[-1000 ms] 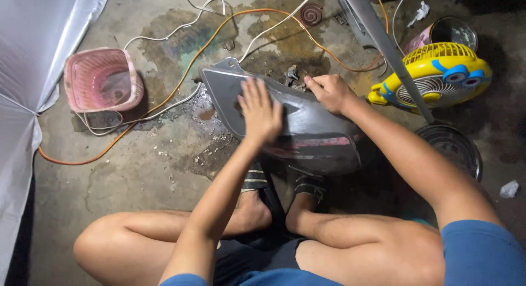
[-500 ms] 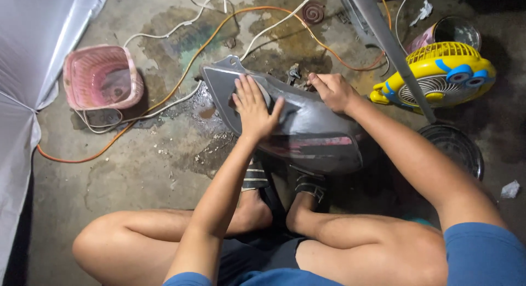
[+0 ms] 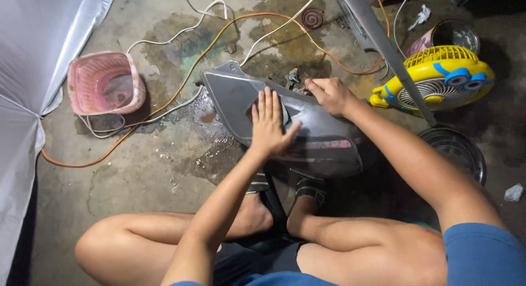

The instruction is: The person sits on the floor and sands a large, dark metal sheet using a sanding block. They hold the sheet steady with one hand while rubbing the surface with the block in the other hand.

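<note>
A dark grey curved body panel [image 3: 230,94] lies on the wet concrete floor in front of my crossed legs. My left hand [image 3: 269,124] presses flat on the middle of the panel, fingers together and pointing away from me. My right hand [image 3: 330,94] grips the panel's far right edge, fingers curled over it. I cannot tell whether anything lies under my left palm.
A pink plastic basket [image 3: 104,83] sits at the left beside a white sheet [image 3: 33,72]. Orange and white cables [image 3: 181,72] snake across the floor. At the right are a yellow toy-like fan [image 3: 438,77], a grey metal bar [image 3: 383,44], a tin [image 3: 449,36] and a dark round lid [image 3: 455,151].
My left hand has slid a little toward me along the panel while staying flat on it. My right hand keeps its grip at the far edge.
</note>
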